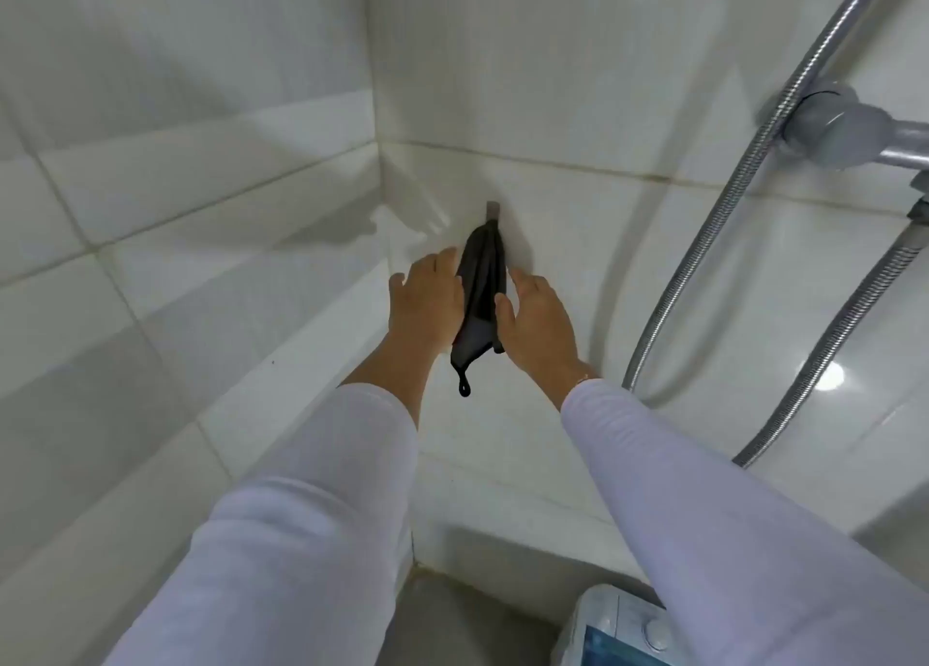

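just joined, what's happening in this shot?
A person in white sleeves reaches into a tiled shower corner, at a dark cloth that hangs from a small hook on the wall. The left hand and right hand flank the cloth and touch its edges with fairly straight fingers. A metal shower hose loops down to the right.

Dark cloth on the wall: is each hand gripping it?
Left hand: open, fingers touching the dark cloth.
Right hand: open, thumb against the cloth.
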The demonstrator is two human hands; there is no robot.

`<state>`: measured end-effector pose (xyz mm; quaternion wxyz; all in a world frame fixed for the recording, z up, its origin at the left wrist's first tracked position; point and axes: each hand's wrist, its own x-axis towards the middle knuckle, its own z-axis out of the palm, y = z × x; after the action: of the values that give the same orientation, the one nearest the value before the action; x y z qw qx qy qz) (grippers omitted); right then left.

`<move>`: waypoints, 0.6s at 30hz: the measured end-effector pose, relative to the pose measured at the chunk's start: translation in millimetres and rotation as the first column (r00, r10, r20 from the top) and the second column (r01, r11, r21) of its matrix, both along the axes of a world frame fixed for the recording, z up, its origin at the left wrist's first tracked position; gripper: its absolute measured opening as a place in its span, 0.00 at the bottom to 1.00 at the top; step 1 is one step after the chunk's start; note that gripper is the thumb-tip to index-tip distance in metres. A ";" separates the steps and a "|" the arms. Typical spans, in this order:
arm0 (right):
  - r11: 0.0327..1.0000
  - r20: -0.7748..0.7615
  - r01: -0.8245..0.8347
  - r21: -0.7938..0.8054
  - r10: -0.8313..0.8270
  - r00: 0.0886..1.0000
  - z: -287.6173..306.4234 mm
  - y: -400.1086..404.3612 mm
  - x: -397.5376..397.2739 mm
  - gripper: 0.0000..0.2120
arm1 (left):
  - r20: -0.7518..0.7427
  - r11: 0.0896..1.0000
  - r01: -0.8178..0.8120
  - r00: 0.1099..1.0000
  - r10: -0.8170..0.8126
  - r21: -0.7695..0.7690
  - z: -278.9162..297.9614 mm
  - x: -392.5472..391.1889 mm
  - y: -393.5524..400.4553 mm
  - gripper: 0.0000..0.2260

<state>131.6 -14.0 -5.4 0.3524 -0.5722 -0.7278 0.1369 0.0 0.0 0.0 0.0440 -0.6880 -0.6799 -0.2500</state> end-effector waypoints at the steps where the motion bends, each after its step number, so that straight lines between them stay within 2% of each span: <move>1: 0.999 -0.017 0.031 0.013 -0.031 0.999 -0.3 4.8 -2.2 0.21 | 0.020 1.000 -0.012 1.000 0.012 -0.007 1.0 -0.8 5.2 0.19; 6: 0.994 -0.074 0.109 0.029 -0.107 0.991 -5.5 20.8 -10.9 0.14 | 0.192 1.000 -0.021 0.981 0.024 -0.019 -5.6 -1.8 29.9 0.14; 11: 0.989 -0.098 0.145 0.015 -0.143 0.985 -1.2 29.2 -12.2 0.08 | 0.471 1.000 0.011 0.882 -0.006 -0.008 -4.1 0.5 39.3 0.10; 14: 0.987 -0.095 0.161 0.014 -0.159 0.983 4.0 29.0 -9.0 0.07 | 0.506 0.998 0.054 0.861 -0.041 -0.012 -0.9 3.9 38.7 0.09; 18: 0.979 -0.106 0.201 0.022 -0.198 0.974 13.1 24.6 -4.1 0.08 | 0.513 0.998 0.033 0.859 -0.002 -0.051 6.5 5.4 32.3 0.09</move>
<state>127.5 10.6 7.7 0.4109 -0.6286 -0.6496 0.1185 5.4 32.3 6.5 -0.1607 -0.6041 -0.6676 -0.4043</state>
